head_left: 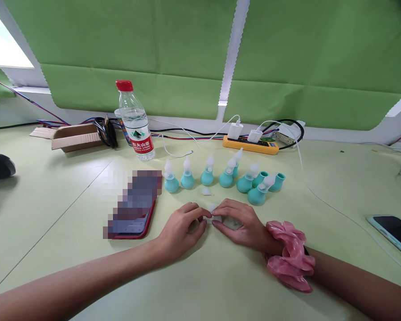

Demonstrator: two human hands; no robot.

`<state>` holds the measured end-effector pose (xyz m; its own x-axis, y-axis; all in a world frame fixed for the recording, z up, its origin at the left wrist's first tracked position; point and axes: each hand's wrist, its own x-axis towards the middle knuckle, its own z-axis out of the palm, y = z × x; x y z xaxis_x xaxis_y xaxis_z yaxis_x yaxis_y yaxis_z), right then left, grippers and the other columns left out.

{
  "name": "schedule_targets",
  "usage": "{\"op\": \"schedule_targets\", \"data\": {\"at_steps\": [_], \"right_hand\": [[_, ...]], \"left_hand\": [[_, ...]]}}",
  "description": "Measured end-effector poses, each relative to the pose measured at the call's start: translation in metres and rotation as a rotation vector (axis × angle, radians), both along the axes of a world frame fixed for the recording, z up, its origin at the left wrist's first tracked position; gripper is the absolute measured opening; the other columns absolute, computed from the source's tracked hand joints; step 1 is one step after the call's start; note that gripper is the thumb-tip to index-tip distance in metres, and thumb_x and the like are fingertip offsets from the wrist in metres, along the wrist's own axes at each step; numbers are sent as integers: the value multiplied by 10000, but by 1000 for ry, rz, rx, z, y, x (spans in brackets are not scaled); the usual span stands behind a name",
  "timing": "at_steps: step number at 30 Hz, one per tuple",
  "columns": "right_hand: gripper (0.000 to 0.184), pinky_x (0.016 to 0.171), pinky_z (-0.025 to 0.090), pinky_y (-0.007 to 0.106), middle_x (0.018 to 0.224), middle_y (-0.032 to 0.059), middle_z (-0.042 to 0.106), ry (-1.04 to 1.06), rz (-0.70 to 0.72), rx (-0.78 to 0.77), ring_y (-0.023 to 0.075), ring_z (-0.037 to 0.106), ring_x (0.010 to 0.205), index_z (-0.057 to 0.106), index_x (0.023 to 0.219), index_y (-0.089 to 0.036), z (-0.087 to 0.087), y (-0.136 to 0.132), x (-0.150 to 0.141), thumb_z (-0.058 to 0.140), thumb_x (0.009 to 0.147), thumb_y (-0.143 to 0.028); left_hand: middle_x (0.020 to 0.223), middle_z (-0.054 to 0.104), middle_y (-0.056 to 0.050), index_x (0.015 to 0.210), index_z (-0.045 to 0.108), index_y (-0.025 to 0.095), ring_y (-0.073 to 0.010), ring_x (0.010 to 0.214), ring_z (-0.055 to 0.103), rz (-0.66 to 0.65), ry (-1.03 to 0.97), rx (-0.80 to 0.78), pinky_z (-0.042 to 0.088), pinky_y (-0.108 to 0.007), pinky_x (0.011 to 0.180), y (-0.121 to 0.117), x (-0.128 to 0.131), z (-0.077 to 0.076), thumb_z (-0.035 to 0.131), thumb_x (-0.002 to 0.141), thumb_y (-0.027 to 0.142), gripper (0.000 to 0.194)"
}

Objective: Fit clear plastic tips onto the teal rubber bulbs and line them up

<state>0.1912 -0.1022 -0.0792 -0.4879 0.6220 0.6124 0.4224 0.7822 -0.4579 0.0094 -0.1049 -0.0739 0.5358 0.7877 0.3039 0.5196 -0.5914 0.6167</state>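
Note:
My left hand (183,229) and my right hand (243,223) meet over the table, fingertips almost touching. Between them is a small translucent white piece (212,218), pinched by both hands and mostly covered by the fingers. Another whitish tip (211,207) shows just behind the fingertips. Clear small bits (233,221) lie partly hidden under my right hand. A loose white tip (206,191) rests a little farther away. Beyond stand several teal squeeze bulbs with white pointed tips (207,176); two teal bulbs at the right, one of them this open-necked bulb (278,182), have no tip.
A red-cased phone (147,225) lies left of my hands, another phone (396,232) far right. At the back are a water bottle (138,129), an open cardboard box (76,137) and a yellow power strip (247,145) with chargers. A white cable (334,207) crosses the right side.

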Motion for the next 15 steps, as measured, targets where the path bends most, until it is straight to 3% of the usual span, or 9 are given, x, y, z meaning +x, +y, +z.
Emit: {"op": "schedule_targets", "data": {"at_steps": [15], "right_hand": [[93,582,464,244,715,53,613,6,-4,-25,133,559,661,607,802,-162,-2,1,0,572,721,-135]], "left_hand": [[632,547,-40,858,624,144,-131,628,463,-30,-56,97,373,-223,558,-1,1,-2,414,740,76,251]]}}
